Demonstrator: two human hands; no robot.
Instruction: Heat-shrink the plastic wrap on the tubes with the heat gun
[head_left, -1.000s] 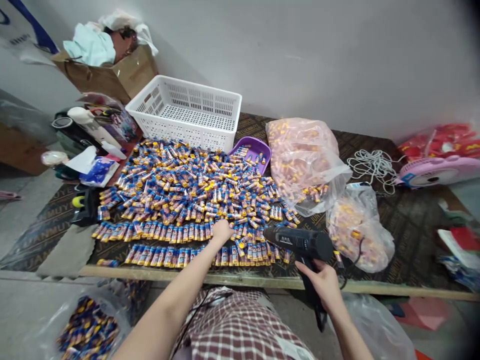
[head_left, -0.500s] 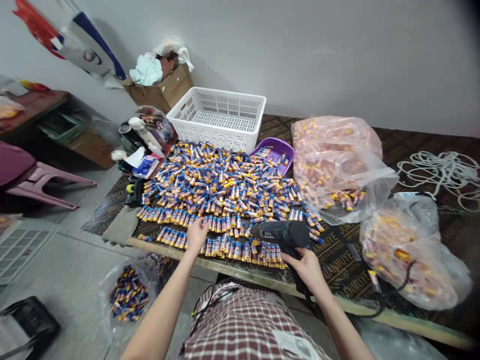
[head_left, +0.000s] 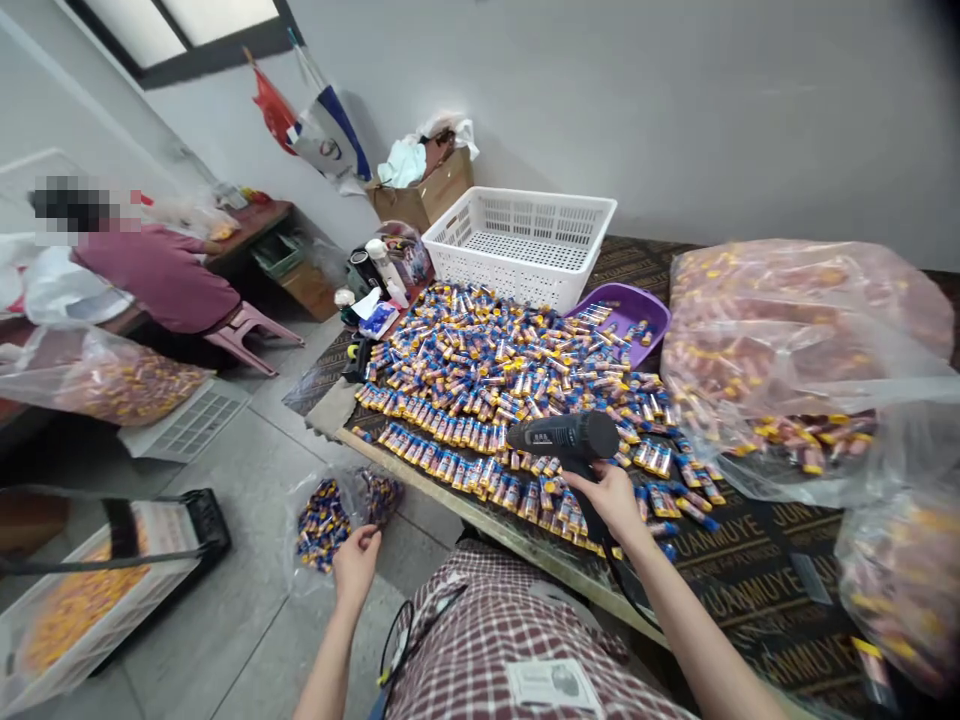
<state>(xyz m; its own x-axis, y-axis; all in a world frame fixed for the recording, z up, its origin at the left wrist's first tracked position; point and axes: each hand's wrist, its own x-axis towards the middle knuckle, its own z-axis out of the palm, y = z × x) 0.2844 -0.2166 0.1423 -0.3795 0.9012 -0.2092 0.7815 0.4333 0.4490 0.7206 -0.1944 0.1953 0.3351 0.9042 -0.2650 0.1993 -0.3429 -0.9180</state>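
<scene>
My right hand (head_left: 611,500) is wrapped round the handle of a black heat gun (head_left: 559,436), whose nozzle points left over the table. Below the gun, small tubes (head_left: 442,465) with blue and yellow ends stand side by side in rows near the front edge. A large loose heap of the same tubes (head_left: 480,350) lies behind them. My left hand (head_left: 355,565) is off the table, in front of a clear plastic bag (head_left: 322,525) of such tubes on the floor. Its fingers are curled together; whatever they may hold is too small to make out.
Behind the heap are a white plastic basket (head_left: 517,275) and a purple scoop tray (head_left: 652,345). Large clear bags of tubes (head_left: 787,350) fill the table's right side. Left on the floor stands a crate (head_left: 112,600); beyond it a person (head_left: 161,270) sits at another table.
My left hand has left the rows of tubes and moved down and left, beyond the table edge. The view has turned left. The heat gun stays in my right hand above the rows.
</scene>
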